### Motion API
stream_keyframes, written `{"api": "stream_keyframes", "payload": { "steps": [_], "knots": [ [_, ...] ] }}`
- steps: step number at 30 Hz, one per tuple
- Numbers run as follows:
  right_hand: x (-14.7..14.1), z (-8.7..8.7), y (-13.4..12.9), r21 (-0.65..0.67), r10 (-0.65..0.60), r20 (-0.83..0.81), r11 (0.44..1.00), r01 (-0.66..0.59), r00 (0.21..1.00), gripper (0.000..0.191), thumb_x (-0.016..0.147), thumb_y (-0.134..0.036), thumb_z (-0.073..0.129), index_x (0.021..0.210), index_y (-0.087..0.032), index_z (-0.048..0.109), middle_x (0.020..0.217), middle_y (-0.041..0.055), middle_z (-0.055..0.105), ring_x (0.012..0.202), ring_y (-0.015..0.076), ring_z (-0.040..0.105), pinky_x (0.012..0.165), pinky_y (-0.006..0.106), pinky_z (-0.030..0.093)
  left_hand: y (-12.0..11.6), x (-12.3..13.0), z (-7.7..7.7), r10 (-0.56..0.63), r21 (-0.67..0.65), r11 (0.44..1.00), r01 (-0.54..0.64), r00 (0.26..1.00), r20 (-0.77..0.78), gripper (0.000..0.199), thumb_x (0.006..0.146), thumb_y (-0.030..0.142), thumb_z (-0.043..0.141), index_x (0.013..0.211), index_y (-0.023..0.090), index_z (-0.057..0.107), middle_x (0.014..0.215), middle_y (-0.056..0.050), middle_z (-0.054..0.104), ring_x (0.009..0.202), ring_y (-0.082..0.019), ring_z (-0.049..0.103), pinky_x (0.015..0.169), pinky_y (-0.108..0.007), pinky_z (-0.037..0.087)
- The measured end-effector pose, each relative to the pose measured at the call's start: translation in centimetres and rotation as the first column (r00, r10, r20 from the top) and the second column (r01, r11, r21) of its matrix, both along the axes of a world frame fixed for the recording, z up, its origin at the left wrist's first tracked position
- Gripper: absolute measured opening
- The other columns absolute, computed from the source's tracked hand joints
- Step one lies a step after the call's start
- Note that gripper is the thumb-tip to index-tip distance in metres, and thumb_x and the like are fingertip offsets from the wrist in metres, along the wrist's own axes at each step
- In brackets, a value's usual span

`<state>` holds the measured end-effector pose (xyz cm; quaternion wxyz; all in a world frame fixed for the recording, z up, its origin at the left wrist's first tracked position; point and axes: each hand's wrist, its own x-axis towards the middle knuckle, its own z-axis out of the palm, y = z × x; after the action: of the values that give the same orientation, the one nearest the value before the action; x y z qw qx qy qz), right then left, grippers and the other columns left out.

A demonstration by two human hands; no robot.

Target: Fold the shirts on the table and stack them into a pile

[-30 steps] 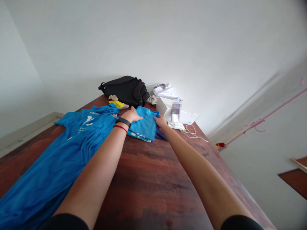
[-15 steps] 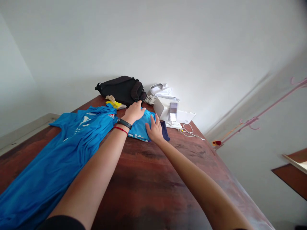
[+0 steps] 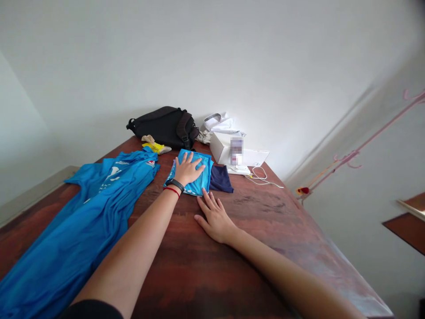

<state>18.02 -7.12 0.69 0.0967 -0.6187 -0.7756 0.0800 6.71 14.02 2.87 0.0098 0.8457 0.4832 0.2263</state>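
Folded blue shirt (image 3: pixel 204 173) — print unreadable — left hand (image 3: pixel 187 170) atop | right hand (image 3: pixel 214 217) on table (image 3: pixel 262 230)

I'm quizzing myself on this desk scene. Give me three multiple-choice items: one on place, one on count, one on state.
1. What is the left hand resting on?
A) black backpack
B) folded blue cloth
C) white box

2. How many bands circle that wrist?
A) one
B) two
C) three

3. How is the right hand posed?
A) clenched in a fist
B) gripping the white cable
C) open on the wooden table

Answers:
1. B, its palm lies flat on the cloth.
2. B, a black band and a red cord.
3. C, its fingers spread on bare wood.
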Motion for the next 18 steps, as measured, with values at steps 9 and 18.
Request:
{"api": "stream_keyframes", "payload": {
  "steps": [9,18],
  "knots": [
    [0.6,0.2,-4.1,0.027,0.074,-0.113,0.997,-0.071,0.991,0.059,0.104,-0.050,0.044,0.158,-0.025,0.043,0.168,0.0078,0.030,0.157,0.0361,0.019,0.125,0.060,0.020,-0.3,0.0,0.6,0.080,-0.115,0.990,-0.086,0.995,-0.061,0.077,0.093,0.079,0.028,0.160,0.042,0.034,0.174,-0.005,0.009,0.158,-0.042,0.002,0.113,-0.081,0.017],
    [1.2,-0.3,-3.9,0.105,0.123,-0.237,0.989,-0.101,0.964,0.054,0.101,-0.046,0.053,0.152,-0.026,0.053,0.165,0.0110,0.038,0.155,0.0369,0.027,0.124,0.062,0.021,-0.3,0.1,1.6,0.064,-0.165,0.982,-0.092,0.984,-0.167,0.073,0.094,0.077,0.025,0.159,0.045,0.033,0.174,-0.002,0.011,0.158,-0.042,0.002,0.114,-0.079,0.018]
  ]
}}
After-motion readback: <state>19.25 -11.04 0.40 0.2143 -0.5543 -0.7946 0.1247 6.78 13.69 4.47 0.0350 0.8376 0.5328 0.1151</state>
